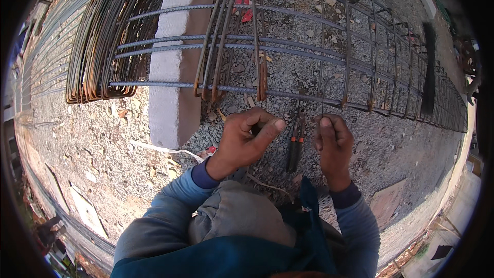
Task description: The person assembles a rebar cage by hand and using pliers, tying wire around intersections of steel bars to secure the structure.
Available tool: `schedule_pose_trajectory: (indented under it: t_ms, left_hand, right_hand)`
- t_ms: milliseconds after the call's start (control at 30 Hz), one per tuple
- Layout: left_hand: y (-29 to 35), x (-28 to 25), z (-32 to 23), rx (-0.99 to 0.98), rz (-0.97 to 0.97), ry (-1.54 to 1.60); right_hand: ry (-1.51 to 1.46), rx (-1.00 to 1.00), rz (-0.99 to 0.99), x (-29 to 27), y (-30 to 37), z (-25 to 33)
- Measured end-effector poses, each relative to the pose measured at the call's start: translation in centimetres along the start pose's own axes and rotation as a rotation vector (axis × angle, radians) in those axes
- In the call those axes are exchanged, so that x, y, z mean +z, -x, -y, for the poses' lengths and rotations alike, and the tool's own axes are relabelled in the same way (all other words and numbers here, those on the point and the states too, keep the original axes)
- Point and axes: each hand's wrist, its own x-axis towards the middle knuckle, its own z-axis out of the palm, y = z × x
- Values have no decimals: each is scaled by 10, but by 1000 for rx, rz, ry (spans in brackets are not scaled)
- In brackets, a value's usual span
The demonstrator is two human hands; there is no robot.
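Pinching a thin wire (pixel 322 107) between thumb and forefinger, the right hand (pixel 333 141) is positioned at the near side of the rebar cage (pixel 298 94). The wire extends from the fingertips toward the far side, up to the nearest longitudinal bar. The left hand (pixel 246 136) is held at the left, apart from the right hand, with fingers curled and thumb pointing right; whether anything sits between its fingertips cannot be told.

A pair of pliers (pixel 294 146), fitted with dark handles and orange bands, lies between the two hands on the gravel (pixel 381 149), its handles directed to the near side.

The rebar cage runs left to right on the far side of both hands. Its ribbed bars pass over a pale rectangular block (pixel 167 90) left of centre. Left of the block, a dense row of bent stirrups (pixel 98 46) surrounds the bars; right of the block, a smaller group of stirrups (pixel 216 46) stands close together, followed by spaced stirrups further right. A black bundle (pixel 429 67) lies across the cage at far right. A white strip (pixel 154 147) lies near the left wrist.
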Motion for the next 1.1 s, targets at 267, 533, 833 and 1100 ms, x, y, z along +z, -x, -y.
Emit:
schedule_pose_trajectory:
  t_ms: [267, 533, 833, 1100]
  left_hand:
    - [-69, -20, -22, 106, -263, -651]
    - [-90, -7, -4, 220, -111, -598]
    - [-116, -61, -5, 511, -175, -1144]
    - [-107, -116, 4, 332, -165, -1400]
  right_hand:
    - [7, 67, -72, -12, 3, -9]
    - [-26, 15, -17, -4, 2, -10]
    - [-3, 34, -16, -6, 5, -11]
    - [-22, 6, -43, -16, 7, -13]
